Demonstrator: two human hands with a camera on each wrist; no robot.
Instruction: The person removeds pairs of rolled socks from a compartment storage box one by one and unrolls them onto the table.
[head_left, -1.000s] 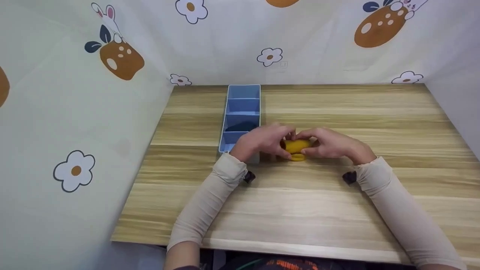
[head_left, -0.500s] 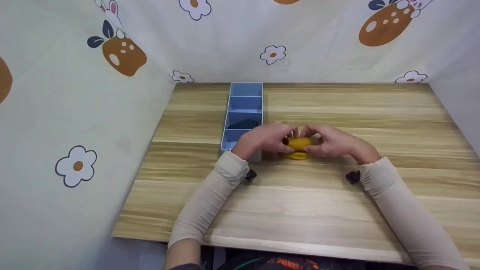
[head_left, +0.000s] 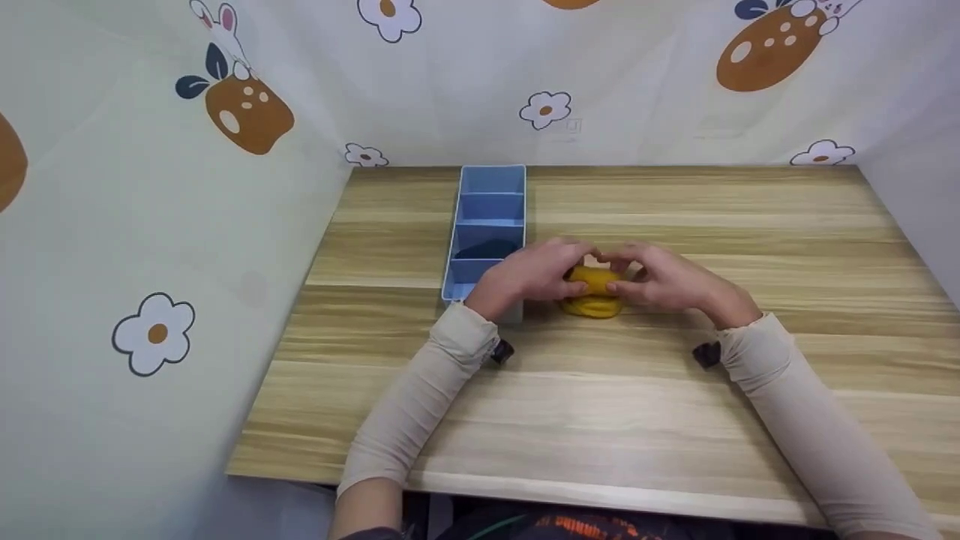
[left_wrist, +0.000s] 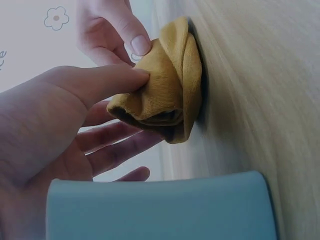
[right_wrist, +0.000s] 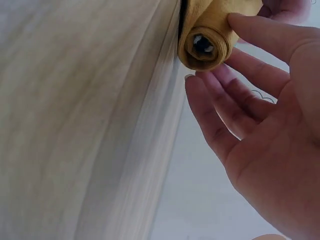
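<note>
A mustard-yellow knit sock (head_left: 596, 280), partly rolled up, lies on the table between the hands. Its looser folded layer (head_left: 592, 306) shows on the near side of the roll. My left hand (head_left: 536, 271) pinches the roll's left end, thumb on the fabric and fingers behind, seen close in the left wrist view on the sock (left_wrist: 162, 80). At the other end my right hand (head_left: 671, 279) grips it with the thumb on top. The right wrist view shows the rolled sock's (right_wrist: 205, 47) spiral end, with something black and white inside.
Just left of the hands stands a blue compartment box (head_left: 523, 210). A dark item (head_left: 486, 248) lies in one of its compartments. The wooden table (head_left: 585, 420) meets a patterned cloth wall (head_left: 637, 97) at the back.
The roll has shifted slightly away from the person. Both thumbs have moved from its near edge up onto it, and more of the folded layer shows. The head view shifted slightly early on.
</note>
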